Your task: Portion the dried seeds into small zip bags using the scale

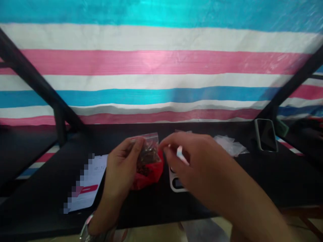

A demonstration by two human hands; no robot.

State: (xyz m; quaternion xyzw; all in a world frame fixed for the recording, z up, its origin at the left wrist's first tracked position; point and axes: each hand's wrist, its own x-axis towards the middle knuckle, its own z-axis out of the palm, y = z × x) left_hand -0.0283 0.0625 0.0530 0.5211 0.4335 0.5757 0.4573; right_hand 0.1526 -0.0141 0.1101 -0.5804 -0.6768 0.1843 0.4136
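My left hand (123,161) is closed around a clear zip bag (150,152), thumb on its front, near the top. Small dark pieces show through the bag, but I cannot make out their kind. Directly below and behind it is a red plastic bag (148,178) with dark bits in it. My right hand (191,154) has thumb and forefinger pinched together at the clear bag's right edge. What those fingertips hold, if anything, is too small to tell. Partly hidden under my right hand, a white-rimmed device like a small scale (174,186) lies on the black table (141,213).
Left of my left hand lies a sheet or screen (94,178) with a red mark, partly pixelated. Several clear plastic bags (230,145) lie beyond my right hand. A phone (266,135) leans at the far right. Striped sheeting (156,64) hangs behind the table, between dark slanted bars.
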